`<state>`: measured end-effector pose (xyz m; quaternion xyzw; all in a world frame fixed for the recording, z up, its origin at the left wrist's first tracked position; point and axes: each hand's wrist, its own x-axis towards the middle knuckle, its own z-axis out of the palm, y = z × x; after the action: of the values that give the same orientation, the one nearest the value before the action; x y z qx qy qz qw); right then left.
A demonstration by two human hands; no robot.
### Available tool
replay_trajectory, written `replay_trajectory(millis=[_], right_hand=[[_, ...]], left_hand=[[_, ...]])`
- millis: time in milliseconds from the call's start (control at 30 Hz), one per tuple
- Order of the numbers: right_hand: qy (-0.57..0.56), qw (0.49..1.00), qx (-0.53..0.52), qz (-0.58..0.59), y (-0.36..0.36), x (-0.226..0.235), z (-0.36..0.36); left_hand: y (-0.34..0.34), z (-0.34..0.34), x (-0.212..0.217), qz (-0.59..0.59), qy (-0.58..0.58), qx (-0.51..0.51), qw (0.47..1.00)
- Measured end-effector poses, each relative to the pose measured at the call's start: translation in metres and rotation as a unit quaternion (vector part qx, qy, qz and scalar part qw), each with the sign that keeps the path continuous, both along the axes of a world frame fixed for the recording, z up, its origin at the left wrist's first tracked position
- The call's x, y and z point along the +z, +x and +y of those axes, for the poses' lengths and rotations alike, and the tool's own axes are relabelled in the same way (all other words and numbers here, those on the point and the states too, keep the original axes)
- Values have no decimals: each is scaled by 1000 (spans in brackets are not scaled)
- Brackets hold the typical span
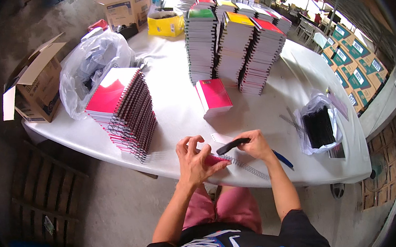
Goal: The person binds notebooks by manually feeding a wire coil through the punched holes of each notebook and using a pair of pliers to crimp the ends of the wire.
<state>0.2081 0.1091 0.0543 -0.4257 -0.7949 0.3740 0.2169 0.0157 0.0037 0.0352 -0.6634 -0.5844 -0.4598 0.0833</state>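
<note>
My left hand (193, 161) is closed around a small notebook with a red cover (214, 159) at the table's near edge. A dark wire spiral (247, 168) runs from the notebook's right end out over the tabletop. In my right hand (256, 145) is a black, curved tool (232, 145), its tip close to where the spiral meets the notebook; its exact kind is unclear. A blue and black handle (283, 158) shows beside my right wrist. Just beyond my hands lies a white card with small holes (220, 138).
On the white-covered table (170, 83) stand a pile of spiral-bound red notebooks (123, 111), a short red stack (213, 96) and tall notebook stacks (202, 47). A plastic-lined box of black spirals (319, 128) is right; a plastic bag (94, 62) and open carton (37, 89) are left.
</note>
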Motion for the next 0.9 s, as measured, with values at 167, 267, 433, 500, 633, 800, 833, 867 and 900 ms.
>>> replay_trajectory(millis=[167,267,433,500,633,800,833,867,900], right_hand=[[-130,938,169,272,0,10,-13],[35,999,-11,36,-8,9,-7],[-112,934,152,302,-9,18,-26],[-50,986,75,143,-7,8,-15],[-91,954,105,267,-7,3,-18],[9,998,-34,50,-14,-5,-7],[15,994,-28,104,-15,-3,-4],[-24,977,61,202,-15,0,-5],[-64,941,148,298,-13,5,-9]], left_hand=[[-2,-2,-5,-8,-1,-1,1000],[-4,0,-6,-5,-5,-3,1000],[-8,0,-6,-5,-13,1,1000],[-9,3,-4,-61,-21,-8,998],[-12,3,-10,-87,28,0,996],[-13,5,-12,-140,-5,-43,989],[-13,7,-12,-135,7,-40,990],[-13,8,-14,-142,8,-44,989],[-13,8,-15,-149,9,-48,988]])
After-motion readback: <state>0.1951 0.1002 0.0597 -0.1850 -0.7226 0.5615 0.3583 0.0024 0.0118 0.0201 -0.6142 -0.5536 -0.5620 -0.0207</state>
